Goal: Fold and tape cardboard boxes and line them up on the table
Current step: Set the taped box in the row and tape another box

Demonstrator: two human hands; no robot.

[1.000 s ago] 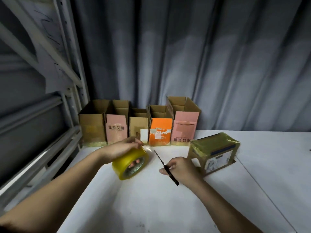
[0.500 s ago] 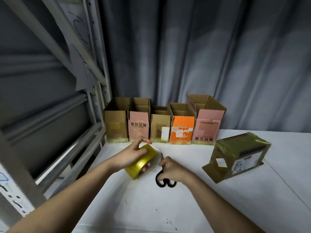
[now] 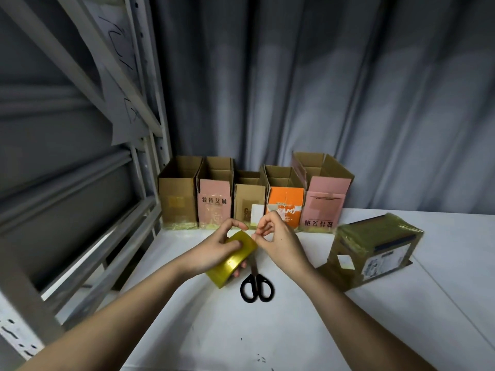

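Note:
My left hand [image 3: 214, 250] grips a yellow tape roll [image 3: 230, 261] held just above the white table [image 3: 294, 330]. My right hand [image 3: 278, 242] is beside the roll, its thumb and forefinger pinched at the tape's loose end on the roll's top edge. Black-handled scissors [image 3: 256, 285] lie on the table under my hands. A tape-wrapped cardboard box [image 3: 375, 247] lies on its side to the right. Several open boxes stand in a row at the back: a plain brown one [image 3: 176, 199], a pink one [image 3: 214, 202], a small brown one [image 3: 249, 202], an orange one [image 3: 285, 202] and a second pink one [image 3: 325, 202].
A grey metal shelving frame [image 3: 144, 145] rises at the left edge of the table, with paper sheets hanging on it. A grey curtain [image 3: 321, 89] hangs behind the row of boxes.
My right hand has put the scissors down on the table and moved up to pinch the tape end. The view has shifted left and the left hand still holds the roll.

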